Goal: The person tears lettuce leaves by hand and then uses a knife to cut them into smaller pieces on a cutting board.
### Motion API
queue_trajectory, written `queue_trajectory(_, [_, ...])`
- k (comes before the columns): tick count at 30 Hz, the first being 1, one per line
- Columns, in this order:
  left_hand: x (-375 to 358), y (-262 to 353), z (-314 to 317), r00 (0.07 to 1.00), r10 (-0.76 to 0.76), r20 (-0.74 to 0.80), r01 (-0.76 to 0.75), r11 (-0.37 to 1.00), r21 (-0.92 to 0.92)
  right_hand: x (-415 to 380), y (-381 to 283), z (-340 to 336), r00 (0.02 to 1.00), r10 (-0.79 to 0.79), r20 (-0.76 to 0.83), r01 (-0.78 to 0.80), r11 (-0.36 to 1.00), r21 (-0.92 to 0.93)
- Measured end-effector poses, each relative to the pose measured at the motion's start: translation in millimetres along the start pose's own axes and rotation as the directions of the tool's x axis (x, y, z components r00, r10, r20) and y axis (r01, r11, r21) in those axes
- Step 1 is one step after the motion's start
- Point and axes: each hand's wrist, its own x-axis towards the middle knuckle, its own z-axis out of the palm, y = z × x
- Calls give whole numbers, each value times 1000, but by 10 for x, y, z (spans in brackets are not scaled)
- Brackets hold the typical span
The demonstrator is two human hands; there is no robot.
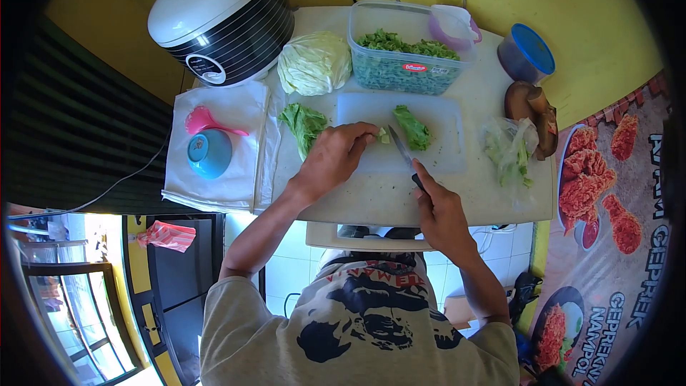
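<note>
My right hand (441, 207) is closed round the dark handle of a kitchen knife (402, 149), its blade pointing up and left over the white cutting board (446, 154). With fingers pinched together, my left hand (336, 150) holds a small pale piece of lettuce (384, 136) just left of the blade. A rolled bunch of lettuce (412, 129) lies on the board to the right of the knife. More lettuce leaves (304, 126) rest on the table behind my left hand, off the board's left edge.
Behind the board stand a clear plastic container (407, 75) of cut greens and a cabbage (314, 63). A rice cooker (221, 25) is back left. A blue bowl (209, 154) and pink ladle (204, 121) sit left. A plastic bag (509, 146) with greens lies right.
</note>
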Motion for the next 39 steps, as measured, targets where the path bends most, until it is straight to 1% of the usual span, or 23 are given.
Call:
queue_trajectory(2, [21, -8, 10, 1000, 31, -4, -31, 1000, -5, 11, 7, -36, 1000, 17, 25, -17, 1000, -11])
queue_trajectory(4, [47, -8, 10, 998, 55, -23, -55, 998, -1, 1, 25, -44, 1000, 13, 18, -13, 1000, 8])
queue_trajectory(5, [60, -20, 5, 998, 59, 11, -59, 998, 31, -4, 30, -47, 1000, 13, 15, -13, 1000, 18])
queue_trajectory(7, [80, -46, -9, 995, 61, 80, -69, 993, 93, 8, -5, -89, 998, 63, 20, -63, 998, 6])
queue_trajectory(10, [113, -20, 25, 995, 67, 77, -73, 994, 76, 20, -50, -128, 989, 136, 59, -137, 991, 5])
queue_trajectory(11, [120, 1, 43, 996, 78, 33, -82, 987, 136, 22, -56, -134, 984, 161, 76, -162, 987, 8])
queue_trajectory(13, [125, 49, 87, 993, 110, -53, -93, 962, 256, 2, 117, -19, 999, 20, -36, -19, 999, 38])
queue_trajectory(14, [120, 56, 104, 994, 106, -30, -93, 952, 292, -10, 188, 24, 994, -49, -93, 54, 997, 47])
queue_trajectory(16, [100, 47, 131, 996, 93, 12, -91, 927, 365, 3, 68, -58, 999, 35, -14, -34, 999, 39])
queue_trajectory(17, [102, 36, 141, 995, 96, 20, -97, 931, 351, 13, 24, -88, 997, 75, 24, -76, 997, 32])
queue_trajectory(19, [114, 5, 170, 994, 105, 38, -112, 940, 322, 23, 24, -87, 998, 66, 17, -66, 997, 35])
queue_trajectory(23, [188, -54, 199, 987, 163, 18, -156, 901, 405, 26, 80, -67, 997, 78, 3, -78, 997, 24])
queue_trajectory(25, [266, 13, 141, 980, 201, 11, -185, 877, 444, 16, 126, -46, 999, 49, -14, -49, 998, 41])
queue_trajectory(28, [493, 166, -31, 941, 308, -141, -221, 874, 433, 22, 141, -45, 999, 25, -27, -24, 998, 52])
queue_trajectory(31, [774, 307, -261, 871, 399, -287, -250, 862, 441, 31, 127, -43, 999, 30, -22, -29, 998, 47])
queue_trajectory(34, [1068, 247, -378, 843, 429, -325, -237, 838, 492, 24, 119, -46, 999, 31, -14, -31, 999, 22])
queue_trajectory(37, [1249, 153, -398, 905, 356, -232, -172, 806, 566, 5, 134, -31, 999, -2, -39, 3, 1000, 28])
queue_trajectory(38, [1256, 145, -374, 880, 389, -273, -179, 803, 568, -7, 142, -30, 998, -14, -53, 16, 999, 36])
queue_trajectory(39, [1247, 173, -347, 852, 420, -311, -187, 801, 569, -23, 136, -47, 999, 21, -46, -19, 999, 49])
